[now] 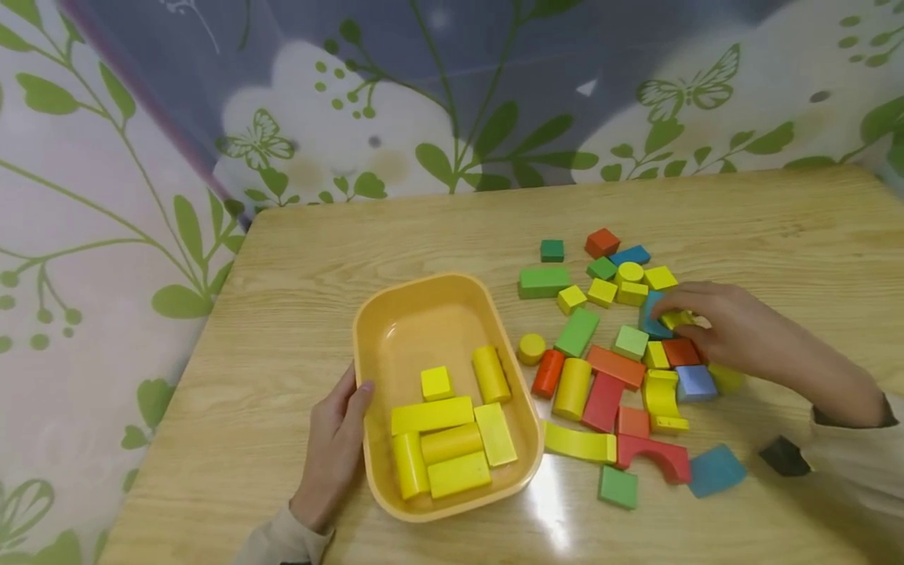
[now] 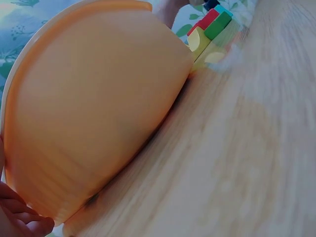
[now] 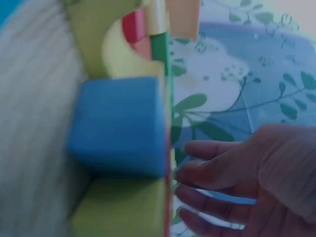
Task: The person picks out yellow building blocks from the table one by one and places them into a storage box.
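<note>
My left hand grips the left side of an orange plastic tub, its thumb over the rim. In the left wrist view its curled fingers lie against the outer wall. Inside the tub are several yellow blocks, among them a cube, cylinders and a long bar. Over the right part of the block pile, my right hand pinches a small yellow block between thumb and fingers. A blue block lies right beside those fingertips, partly hidden by them.
Loose wooden blocks spread right of the tub, including a green bar, a red arch and a curved yellow piece. A black block lies near the right sleeve. A patterned wall borders the wooden table behind.
</note>
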A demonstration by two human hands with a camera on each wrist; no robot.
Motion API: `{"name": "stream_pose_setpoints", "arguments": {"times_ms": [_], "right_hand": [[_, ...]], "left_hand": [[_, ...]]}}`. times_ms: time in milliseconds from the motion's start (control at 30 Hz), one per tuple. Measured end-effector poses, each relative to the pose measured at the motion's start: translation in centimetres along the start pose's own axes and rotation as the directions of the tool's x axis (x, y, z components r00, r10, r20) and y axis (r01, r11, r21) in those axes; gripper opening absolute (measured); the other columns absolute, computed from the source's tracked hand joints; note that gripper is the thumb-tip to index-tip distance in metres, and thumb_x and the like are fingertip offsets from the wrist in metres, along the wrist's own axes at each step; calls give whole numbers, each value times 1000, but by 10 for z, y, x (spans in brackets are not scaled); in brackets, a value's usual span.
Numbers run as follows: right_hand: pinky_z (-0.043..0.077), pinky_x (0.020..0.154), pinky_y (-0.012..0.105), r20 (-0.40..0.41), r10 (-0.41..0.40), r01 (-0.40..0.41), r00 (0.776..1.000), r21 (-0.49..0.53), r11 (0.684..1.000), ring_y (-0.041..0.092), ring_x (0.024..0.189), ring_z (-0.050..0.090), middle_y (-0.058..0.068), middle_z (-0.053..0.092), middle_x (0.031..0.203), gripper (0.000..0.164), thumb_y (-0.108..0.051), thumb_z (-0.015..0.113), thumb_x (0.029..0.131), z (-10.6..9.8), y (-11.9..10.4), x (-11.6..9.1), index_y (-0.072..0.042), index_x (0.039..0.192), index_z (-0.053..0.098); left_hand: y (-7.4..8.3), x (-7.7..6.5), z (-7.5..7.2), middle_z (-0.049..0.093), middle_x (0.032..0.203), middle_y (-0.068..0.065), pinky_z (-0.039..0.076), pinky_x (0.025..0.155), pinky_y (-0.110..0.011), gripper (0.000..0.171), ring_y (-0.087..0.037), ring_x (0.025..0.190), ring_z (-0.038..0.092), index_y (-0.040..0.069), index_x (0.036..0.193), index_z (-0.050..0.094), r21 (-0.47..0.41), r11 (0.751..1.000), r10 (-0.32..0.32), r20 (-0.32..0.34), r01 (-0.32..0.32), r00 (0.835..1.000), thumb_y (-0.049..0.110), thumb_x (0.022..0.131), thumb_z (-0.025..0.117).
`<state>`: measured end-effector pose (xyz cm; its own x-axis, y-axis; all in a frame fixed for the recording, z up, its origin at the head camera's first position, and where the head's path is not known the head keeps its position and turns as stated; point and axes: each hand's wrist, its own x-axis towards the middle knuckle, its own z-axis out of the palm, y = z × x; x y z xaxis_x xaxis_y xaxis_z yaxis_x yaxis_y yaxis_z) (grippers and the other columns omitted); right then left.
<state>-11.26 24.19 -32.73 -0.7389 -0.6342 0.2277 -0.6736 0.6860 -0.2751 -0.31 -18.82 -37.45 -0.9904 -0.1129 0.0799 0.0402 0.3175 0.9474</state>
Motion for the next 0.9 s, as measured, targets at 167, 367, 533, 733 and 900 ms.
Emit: {"name": "stream_pose_setpoints", "arguments": {"times_ms": [167,367,533,733,900], "right_hand": [[57,62,31,-56,-75,76,996,13,997,14,79,62,-1,68,95,38,7,84,63,4,1,-11,-11,94,72],[50,58,21,72,-50,48,996,35,998,7,74,52,-6,65,93,39,-3,87,65,3,-9,-12,-15,99,71],[52,64,27,197,18,-22,980,18,1000,9,78,52,-11,62,89,37,-9,87,68,1,-16,-10,-19,98,69],[49,56,21,134,-32,28,990,32,999,3,68,50,-15,59,80,32,-10,86,69,-12,-25,7,-19,91,66],[53,64,28,90,-97,91,991,69,993,10,76,57,-5,66,92,29,-10,83,74,-22,-60,44,-13,98,67]], "left_hand": [[-1,0,-1,47,143,-10,43,99,-22,43,-19,126,50,5,146,41,1,1000,11,4,-11,1000,18,104,42],[-1,1,-1,47,143,-10,43,98,-21,43,-20,126,50,6,146,40,-11,1000,21,12,-21,1000,16,104,41],[-1,1,0,46,144,-9,42,99,-21,43,-19,127,48,5,146,41,-22,999,29,9,-29,1000,16,104,41],[-2,1,1,46,144,-10,43,99,-22,44,-20,127,49,4,146,39,-24,999,34,10,-33,999,16,104,41],[-2,0,0,46,144,-10,43,100,-24,44,-20,127,49,4,146,40,5,1000,27,4,-27,1000,17,104,41]]}}
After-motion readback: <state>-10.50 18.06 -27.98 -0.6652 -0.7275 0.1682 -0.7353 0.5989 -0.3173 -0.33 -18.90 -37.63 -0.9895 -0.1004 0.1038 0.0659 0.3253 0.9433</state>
